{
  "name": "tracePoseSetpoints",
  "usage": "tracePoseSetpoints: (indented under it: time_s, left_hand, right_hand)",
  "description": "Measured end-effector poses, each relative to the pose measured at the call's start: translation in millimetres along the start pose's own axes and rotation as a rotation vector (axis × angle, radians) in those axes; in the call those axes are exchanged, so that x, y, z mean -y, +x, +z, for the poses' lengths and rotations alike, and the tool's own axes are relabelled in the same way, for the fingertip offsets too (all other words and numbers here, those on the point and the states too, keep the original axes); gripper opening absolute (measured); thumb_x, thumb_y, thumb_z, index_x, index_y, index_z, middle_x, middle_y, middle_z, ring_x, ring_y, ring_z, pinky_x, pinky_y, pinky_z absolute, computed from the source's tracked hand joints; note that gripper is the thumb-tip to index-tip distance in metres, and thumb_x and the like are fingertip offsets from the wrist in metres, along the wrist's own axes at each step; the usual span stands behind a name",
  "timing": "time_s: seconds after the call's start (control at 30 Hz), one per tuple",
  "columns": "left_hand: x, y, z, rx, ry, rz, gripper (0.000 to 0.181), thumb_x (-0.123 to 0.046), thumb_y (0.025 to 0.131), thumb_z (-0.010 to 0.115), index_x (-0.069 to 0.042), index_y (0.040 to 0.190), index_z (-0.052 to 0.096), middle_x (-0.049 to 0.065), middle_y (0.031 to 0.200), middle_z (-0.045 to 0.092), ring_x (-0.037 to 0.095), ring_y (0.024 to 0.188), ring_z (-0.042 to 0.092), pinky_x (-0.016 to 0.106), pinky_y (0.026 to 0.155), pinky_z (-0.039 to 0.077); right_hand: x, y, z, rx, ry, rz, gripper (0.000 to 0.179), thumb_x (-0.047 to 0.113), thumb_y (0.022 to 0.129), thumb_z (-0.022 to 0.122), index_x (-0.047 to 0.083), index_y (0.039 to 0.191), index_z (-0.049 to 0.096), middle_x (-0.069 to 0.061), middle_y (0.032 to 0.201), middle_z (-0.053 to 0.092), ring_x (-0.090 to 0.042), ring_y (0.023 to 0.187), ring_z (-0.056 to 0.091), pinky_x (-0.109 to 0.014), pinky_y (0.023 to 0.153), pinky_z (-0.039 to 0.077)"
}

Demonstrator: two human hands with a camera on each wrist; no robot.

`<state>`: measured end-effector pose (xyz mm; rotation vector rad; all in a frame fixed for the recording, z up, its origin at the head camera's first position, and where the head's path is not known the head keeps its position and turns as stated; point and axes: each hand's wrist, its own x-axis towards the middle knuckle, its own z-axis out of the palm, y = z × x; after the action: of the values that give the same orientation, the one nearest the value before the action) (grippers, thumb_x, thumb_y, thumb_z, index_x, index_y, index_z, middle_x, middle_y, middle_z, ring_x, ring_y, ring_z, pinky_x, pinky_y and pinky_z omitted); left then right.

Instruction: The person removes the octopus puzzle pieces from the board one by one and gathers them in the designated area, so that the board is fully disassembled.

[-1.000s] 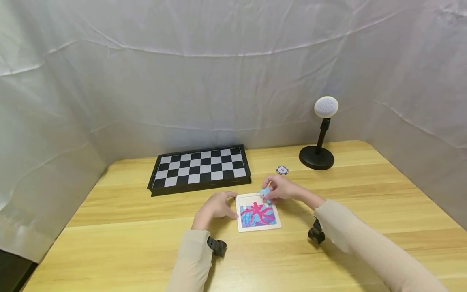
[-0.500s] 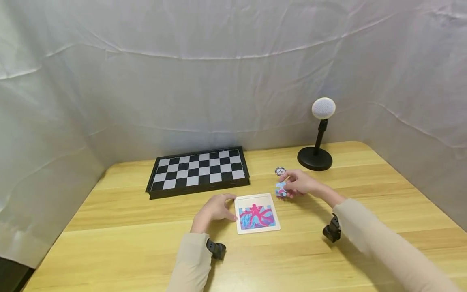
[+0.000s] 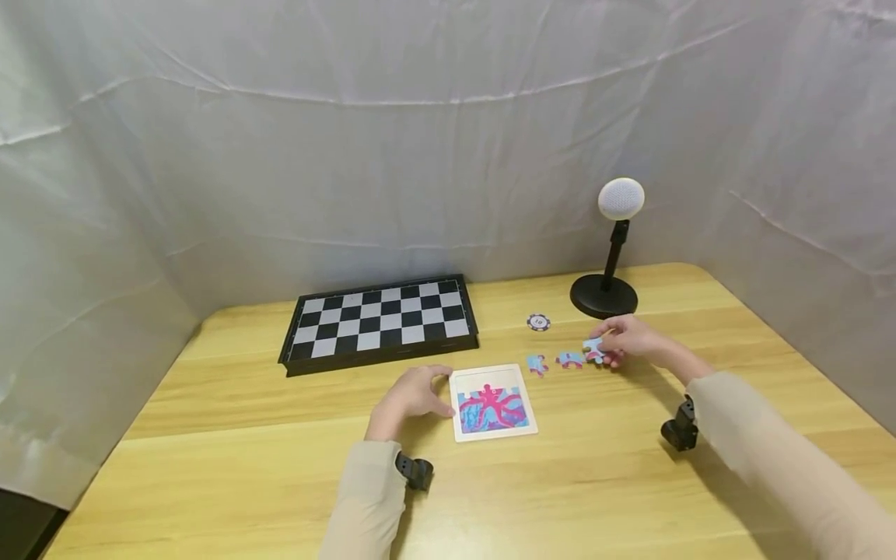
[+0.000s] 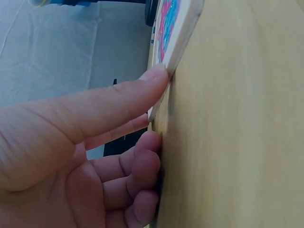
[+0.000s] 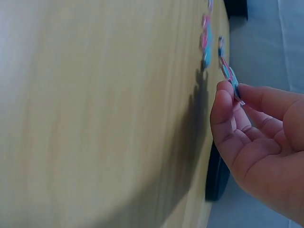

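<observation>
A white square puzzle tray (image 3: 530,416) lies on the table, its lower part filled with a pink octopus picture and its upper strip bare. My left hand (image 3: 413,395) rests at its left side; in the left wrist view the straight thumb (image 4: 154,76) touches the tray's edge. To the right, my right hand (image 3: 633,341) pinches a blue and pink puzzle piece (image 3: 593,350) between thumb and fingertips, seen edge-on above the tabletop in the right wrist view. Two similar pieces lie between tray and hand: a left piece (image 3: 537,365) and a middle piece (image 3: 570,359).
A black-framed chessboard (image 3: 381,320) lies at the back left. Behind the loose pieces is a poker chip (image 3: 538,322). A round white device on a black stand (image 3: 604,295) stands at the back right, close behind my right hand. Grey cloth hangs around the table.
My right hand has moved right, away from the tray, with a puzzle piece in its fingers. Two pieces on the table now show. My left hand stays at the tray's edge.
</observation>
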<state>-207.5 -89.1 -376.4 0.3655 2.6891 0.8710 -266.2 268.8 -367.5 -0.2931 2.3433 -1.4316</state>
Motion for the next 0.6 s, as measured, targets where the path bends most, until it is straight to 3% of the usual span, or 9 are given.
tracePoseSetpoints:
  time_s: [0.17,0.6]
  left_hand:
    - [-0.5,0.8,-0.2,0.003,0.008,0.001,0.067,-0.013,0.067,0.077,-0.006,0.127,0.049,0.002,0.071,0.053,0.015,0.061,0.047,0.036,0.075,0.041]
    - [-1.1,0.5,-0.6,-0.002,0.005,-0.001,0.066,-0.012,0.066,0.078,-0.006,0.126,0.050,0.003,0.072,0.052,0.016,0.064,0.046,0.041,0.085,0.038]
  right_hand:
    - [-9,-3.9,-11,0.010,-0.010,0.058,0.030,-0.006,0.084,0.048,-0.021,0.109,0.041,-0.008,0.066,0.057,-0.013,0.057,0.055,-0.025,0.053,0.050]
    - [-11,-3.0,-9,-0.026,-0.044,0.090,0.027,-0.007,0.078,0.057,-0.021,0.099,0.049,-0.007,0.063,0.056,-0.012,0.053,0.055,-0.024,0.052,0.049]
